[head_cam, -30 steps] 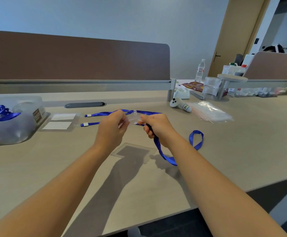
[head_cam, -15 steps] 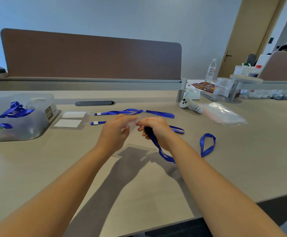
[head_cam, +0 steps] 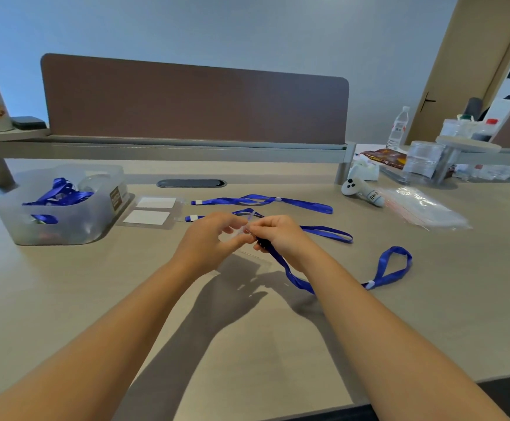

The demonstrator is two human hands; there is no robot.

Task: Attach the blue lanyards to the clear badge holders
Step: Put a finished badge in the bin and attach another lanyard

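My left hand (head_cam: 209,240) pinches the top of a clear badge holder (head_cam: 247,259) that hangs down toward the desk. My right hand (head_cam: 281,235) is closed on the dark clip end of a blue lanyard (head_cam: 387,270), held against the holder's top edge. That lanyard trails right along the desk and ends in a loop. Two more blue lanyards (head_cam: 262,200) lie behind my hands, each joined to a badge holder with a white card (head_cam: 150,212).
A translucent bin (head_cam: 95,220) with several blue lanyards sits at the left. A white controller (head_cam: 361,191) and a clear plastic bag (head_cam: 424,209) lie at the right. A brown divider panel (head_cam: 192,101) runs along the back. Bottles and jars stand far right.
The view has shifted left and slightly down. My hands have stayed together on the holder and the clip, lowering a little toward the desk.
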